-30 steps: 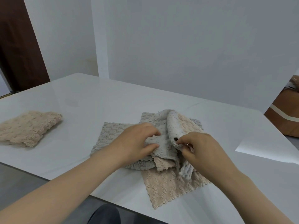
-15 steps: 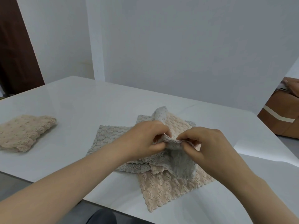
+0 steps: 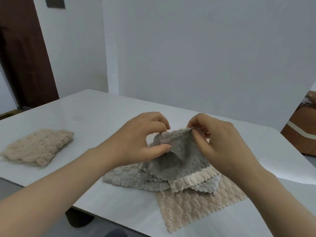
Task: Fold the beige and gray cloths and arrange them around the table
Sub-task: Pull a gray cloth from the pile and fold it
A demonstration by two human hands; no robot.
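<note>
The left hand [image 3: 142, 139] and the right hand [image 3: 217, 142] each pinch the top edge of a soft fluffy gray cloth [image 3: 179, 156] with curled fingers and hold it up over the shiny white desk [image 3: 95, 115]. Its bottom edge hangs onto a messy pile near the front of the desk. In the pile are a bumpy gray cloth [image 3: 133, 178] on the left and a flat beige cloth [image 3: 193, 207] sticking out in front. A folded fluffy beige cloth [image 3: 37, 147] lies well apart, far to the left. A dark brown door [image 3: 22, 57] stands behind on the left. A brown cardboard box [image 3: 301, 134] with pale tape sits past the desk on the right
</note>
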